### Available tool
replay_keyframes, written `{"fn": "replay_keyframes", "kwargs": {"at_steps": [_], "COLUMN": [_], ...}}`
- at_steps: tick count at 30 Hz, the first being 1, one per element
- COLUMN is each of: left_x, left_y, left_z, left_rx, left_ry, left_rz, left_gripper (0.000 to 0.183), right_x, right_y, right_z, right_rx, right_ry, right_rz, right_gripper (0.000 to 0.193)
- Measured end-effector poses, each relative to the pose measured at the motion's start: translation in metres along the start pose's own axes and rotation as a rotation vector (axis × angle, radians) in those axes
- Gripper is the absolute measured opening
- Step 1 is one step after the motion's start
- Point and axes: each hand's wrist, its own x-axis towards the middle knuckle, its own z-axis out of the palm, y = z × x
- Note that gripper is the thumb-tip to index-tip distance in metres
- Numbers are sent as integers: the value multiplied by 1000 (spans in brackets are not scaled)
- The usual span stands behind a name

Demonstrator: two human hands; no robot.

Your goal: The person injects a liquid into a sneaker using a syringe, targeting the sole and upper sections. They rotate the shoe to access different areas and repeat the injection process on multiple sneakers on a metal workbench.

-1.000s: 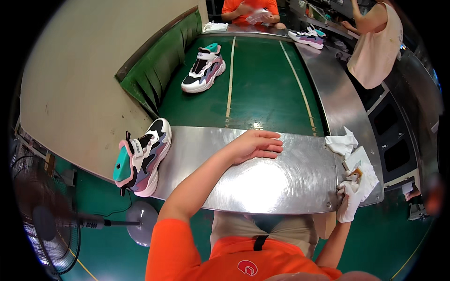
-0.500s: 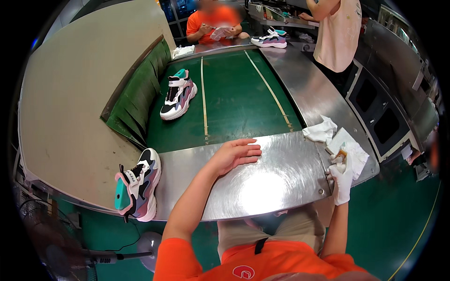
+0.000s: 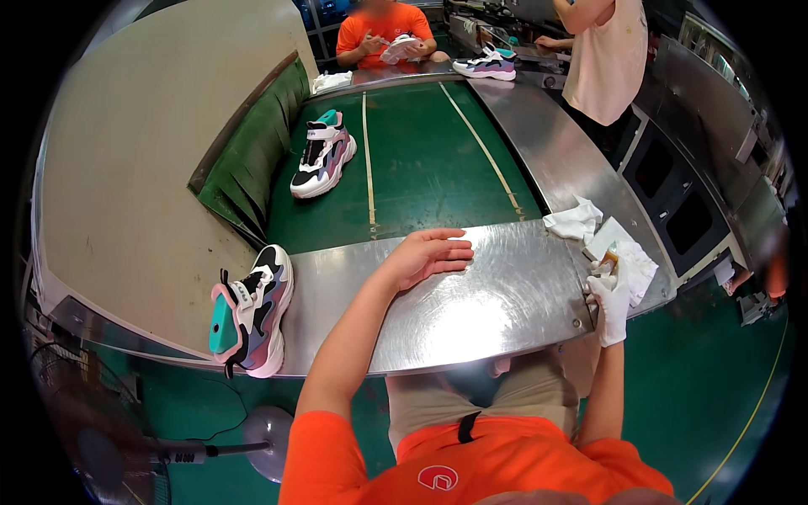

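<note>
My bare left hand (image 3: 431, 257) lies flat on the bright metal table top (image 3: 438, 324), fingers stretched out, holding nothing. At the table's right edge is my right hand (image 3: 612, 303) in a white glove, beside crumpled white cloths (image 3: 644, 269). A small brownish thing (image 3: 608, 263) shows at its fingertips; the fingers are too unclear to tell if they grip it. Left of my left arm, a white, black, purple and pink sneaker (image 3: 261, 311) with a teal insert stands on the table. A matching sneaker (image 3: 325, 160) rests on the green conveyor belt.
Green strip curtains (image 3: 252, 160) hang on the beige housing (image 3: 143, 168) at left. Another sneaker (image 3: 488, 66) stands at the far end. A person in orange (image 3: 383, 38) handles a pale object there; another person (image 3: 606, 59) stands at right. A fan (image 3: 109, 438) is lower left.
The whole view has shifted slightly, so the table and belt sit a little higher in the picture. My hands stay in place. The far person's pale object has changed its angle.
</note>
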Motion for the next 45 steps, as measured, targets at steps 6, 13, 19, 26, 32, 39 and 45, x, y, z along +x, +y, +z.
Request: {"fn": "replay_keyframes", "kwargs": {"at_steps": [6, 13, 19, 26, 32, 39, 45], "left_x": [1, 0, 2, 2, 3, 3, 2], "left_y": [4, 4, 3, 5, 2, 2, 1], "left_z": [4, 8, 7, 6, 2, 2, 2], "left_rx": [21, 45, 26, -26, -53, -65, -56], "left_ry": [20, 46, 39, 30, 17, 9, 21], "left_rz": [-28, -35, -43, -46, -59, -59, -54], "left_gripper": [45, 44, 44, 42, 40, 40, 40], "right_x": [0, -6, -6, -6, -2, 0, -3], "right_y": [-2, -10, -15, -14, 9, 6, -4], "right_z": [1, 5, 6, 10, -4, 1, 3], "right_rx": [37, 31, 50, 21, -136, -68, 67], "right_ry": [-19, 3, 3, 42, -18, -33, -39], "right_rz": [26, 50, 72, 39, -84, -77, 49], "right_gripper": [73, 71, 73, 67, 86, 91, 84]}}
